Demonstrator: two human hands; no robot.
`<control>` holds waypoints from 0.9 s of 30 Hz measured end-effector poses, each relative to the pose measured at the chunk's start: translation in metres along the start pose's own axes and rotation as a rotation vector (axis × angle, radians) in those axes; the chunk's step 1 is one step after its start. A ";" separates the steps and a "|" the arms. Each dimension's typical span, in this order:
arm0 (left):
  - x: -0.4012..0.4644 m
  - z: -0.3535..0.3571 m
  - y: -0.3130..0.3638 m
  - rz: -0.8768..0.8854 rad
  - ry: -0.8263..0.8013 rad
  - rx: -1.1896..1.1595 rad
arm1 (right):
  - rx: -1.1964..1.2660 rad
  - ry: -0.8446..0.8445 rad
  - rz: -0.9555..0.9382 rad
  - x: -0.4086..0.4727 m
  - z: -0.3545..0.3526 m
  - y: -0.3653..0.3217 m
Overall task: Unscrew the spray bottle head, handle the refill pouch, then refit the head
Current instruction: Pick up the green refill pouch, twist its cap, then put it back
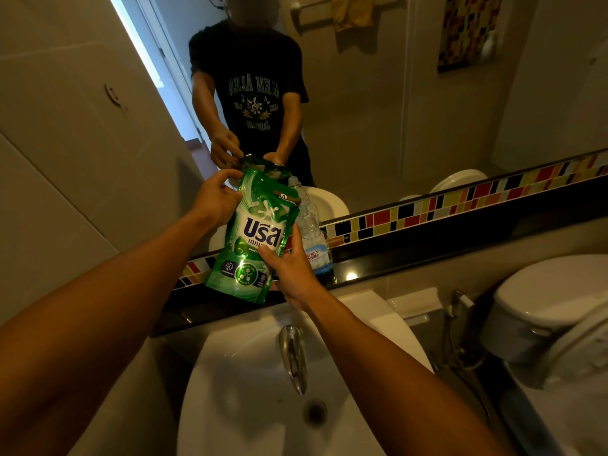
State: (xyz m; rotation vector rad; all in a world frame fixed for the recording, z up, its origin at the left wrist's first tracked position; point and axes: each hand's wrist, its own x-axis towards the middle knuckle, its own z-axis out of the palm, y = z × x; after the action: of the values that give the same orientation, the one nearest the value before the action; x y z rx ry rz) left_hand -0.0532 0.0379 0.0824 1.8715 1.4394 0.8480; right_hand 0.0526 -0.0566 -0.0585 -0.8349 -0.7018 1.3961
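A green refill pouch (pixel 253 235) hangs upright above the black ledge, held by both hands. My left hand (pixel 217 195) pinches its upper left edge near the top corner. My right hand (pixel 289 264) grips its lower right side, thumb on the front. Just behind the pouch stands a clear plastic bottle (pixel 312 225) with a blue-and-white label; its neck shows bare, with no spray head on it. The pouch partly hides the bottle. The spray head itself is not visible.
A black ledge (pixel 394 261) runs under the mirror (pixel 394 110), edged with coloured mosaic tiles. Below are a white basin (pixel 250 383) and a chrome tap (pixel 292 353). A toilet (pixel 552 311) and a hose sit at right. A tiled wall closes the left.
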 end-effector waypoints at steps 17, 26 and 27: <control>0.005 -0.006 0.003 0.003 -0.016 0.043 | 0.056 -0.009 -0.034 0.004 0.005 0.002; 0.008 -0.007 0.005 0.000 -0.027 0.054 | 0.058 -0.005 -0.037 0.006 0.006 0.002; 0.007 -0.007 0.006 0.001 -0.024 0.054 | 0.060 -0.007 -0.034 0.006 0.006 0.003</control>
State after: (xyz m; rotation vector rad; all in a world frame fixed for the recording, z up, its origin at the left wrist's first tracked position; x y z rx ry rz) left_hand -0.0538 0.0445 0.0920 1.9161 1.4601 0.7922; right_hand 0.0462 -0.0499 -0.0575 -0.7682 -0.6729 1.3836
